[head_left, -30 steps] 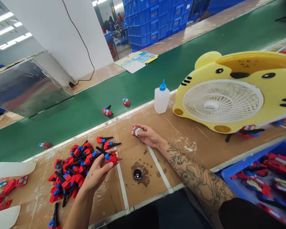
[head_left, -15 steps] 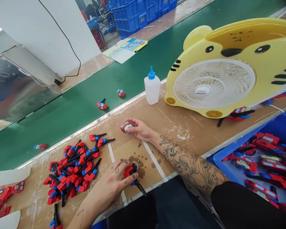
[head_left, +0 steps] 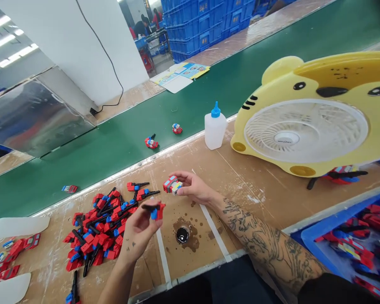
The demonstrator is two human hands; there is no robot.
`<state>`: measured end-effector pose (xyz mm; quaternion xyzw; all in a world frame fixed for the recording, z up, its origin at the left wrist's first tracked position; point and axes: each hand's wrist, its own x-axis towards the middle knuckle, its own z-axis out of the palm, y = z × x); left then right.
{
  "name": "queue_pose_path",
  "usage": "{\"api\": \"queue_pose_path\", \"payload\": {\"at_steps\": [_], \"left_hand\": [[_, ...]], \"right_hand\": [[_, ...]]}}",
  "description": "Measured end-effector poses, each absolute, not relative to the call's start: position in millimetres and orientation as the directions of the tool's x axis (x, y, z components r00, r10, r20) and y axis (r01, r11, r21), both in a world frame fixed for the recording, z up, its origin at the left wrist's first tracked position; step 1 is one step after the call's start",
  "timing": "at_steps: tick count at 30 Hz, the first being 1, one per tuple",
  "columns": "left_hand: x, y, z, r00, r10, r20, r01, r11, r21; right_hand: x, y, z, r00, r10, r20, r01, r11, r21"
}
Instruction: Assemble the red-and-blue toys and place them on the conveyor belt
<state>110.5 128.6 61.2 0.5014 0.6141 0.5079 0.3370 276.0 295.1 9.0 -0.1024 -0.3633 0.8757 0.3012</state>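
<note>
My left hand is raised over the worktable, fingers closed on a red and blue toy part with a black rod. Just beyond it, my right hand grips a red toy vehicle piece with light blue windows and a yellow patch. The two pieces are apart. Below and between the hands lies a small round dish of dark, shiny liquid, ringed by wet stains. To the left of my left hand is a heap of similar red and blue parts with black rods.
A white squeeze bottle with a blue tip stands by the green conveyor belt, where several small toys lie. On the right are a yellow animal-faced fan and a blue bin of toys. Blue crates are stacked behind.
My left hand has lifted the red and blue part up from the liquid dish towards my right hand, uncovering the dish. My right hand still holds the vehicle piece. The view has shifted.
</note>
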Motion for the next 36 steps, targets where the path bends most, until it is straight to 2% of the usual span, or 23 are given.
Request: {"api": "queue_pose_path", "payload": {"at_steps": [1,3,5,9,13,16,18,20,23,26,28,30,31,32,33,34,36], "left_hand": [[110,134,59,-0.377,0.922,0.087,0.184,-0.018,0.983],[111,145,55,-0.474,0.879,0.057,0.056,-0.034,0.998],[115,155,53,-0.474,0.88,0.035,-0.001,-0.04,0.999],[121,167,51,-0.463,0.885,0.038,0.015,-0.035,0.999],[121,173,46,-0.505,0.863,0.008,0.042,0.015,0.999],[121,178,46,-0.552,0.833,-0.043,-0.008,0.046,0.999],[123,185,50,-0.541,0.841,-0.025,-0.052,-0.005,0.999],[126,197,56,-0.535,0.843,0.053,-0.074,-0.11,0.991],[126,223,66,-0.605,0.777,0.175,-0.039,-0.249,0.968],[109,253,71,-0.659,0.722,0.214,0.008,-0.277,0.961],[84,274,71,-0.635,0.739,0.225,0.054,-0.249,0.967],[53,296,67,-0.601,0.763,0.238,0.194,-0.15,0.969],[36,308,66,-0.581,0.778,0.239,0.323,-0.05,0.945],[19,320,64,-0.564,0.793,0.232,0.471,0.078,0.879],[3,333,63,-0.544,0.813,0.208,0.61,0.213,0.763],[-12,346,62,-0.525,0.834,0.172,0.711,0.319,0.626],[-38,369,61,-0.502,0.861,0.087,0.793,0.417,0.444]], "right_hand": [[276,294,9,-0.794,0.606,0.045,-0.457,-0.548,-0.701],[275,292,8,-0.783,0.619,0.058,-0.466,-0.523,-0.714],[274,292,6,-0.773,0.63,0.073,-0.467,-0.488,-0.738],[273,292,3,-0.761,0.636,0.13,-0.44,-0.359,-0.823],[274,287,4,-0.698,0.691,0.188,-0.353,-0.104,-0.93],[273,286,15,-0.591,0.763,0.261,-0.2,0.175,-0.964],[267,286,29,-0.543,0.747,0.384,-0.091,0.402,-0.911],[255,288,45,-0.531,0.665,0.524,-0.028,0.605,-0.796],[228,292,63,-0.53,0.545,0.649,0.012,0.771,-0.637],[202,310,67,-0.525,0.498,0.69,0.045,0.826,-0.562],[193,337,64,-0.576,0.425,0.698,0.011,0.858,-0.514],[189,379,59,-0.615,0.394,0.683,-0.003,0.865,-0.501],[188,404,57,-0.593,0.446,0.67,0.045,0.849,-0.526],[188,430,54,-0.518,0.562,0.644,0.147,0.801,-0.581],[189,455,51,-0.386,0.698,0.603,0.287,0.712,-0.641],[190,479,48,-0.249,0.803,0.541,0.432,0.592,-0.68],[194,516,40,-0.058,0.924,0.378,0.641,0.325,-0.695]]}}
